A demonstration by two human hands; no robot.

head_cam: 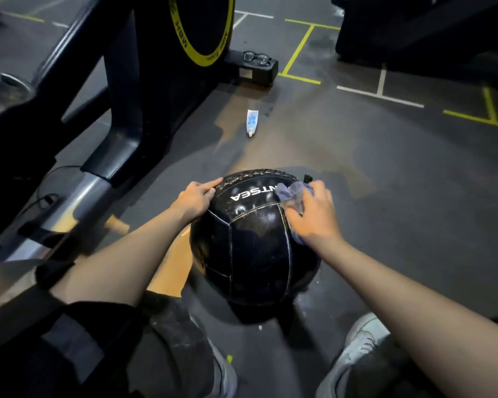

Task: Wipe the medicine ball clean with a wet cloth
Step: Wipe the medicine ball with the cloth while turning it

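- While one ball (253, 239) sits on the floor (400, 173) between my knees, I count two hands on it, one cloth, one tube, one pair of glasses.
- Left: a dark machine (121, 90) stands close beside the ball, leaving little room that side; its frame runs off the picture edge.
- My left hand (194, 198) grasps the ball's upper left edge, fingers curled over the stitched seam.
- Middle: the tube (252, 122) lies on open floor beyond the ball; the glasses (257, 58) rest on the machine's foot farther back.
- My right hand (314, 211) clutches the crumpled cloth (292, 193) against the ball's upper right; part of the cloth is hidden under my palm.
- Right: floor lies open, marked with tape lines.
- Ball lettering is partly covered by cloth.
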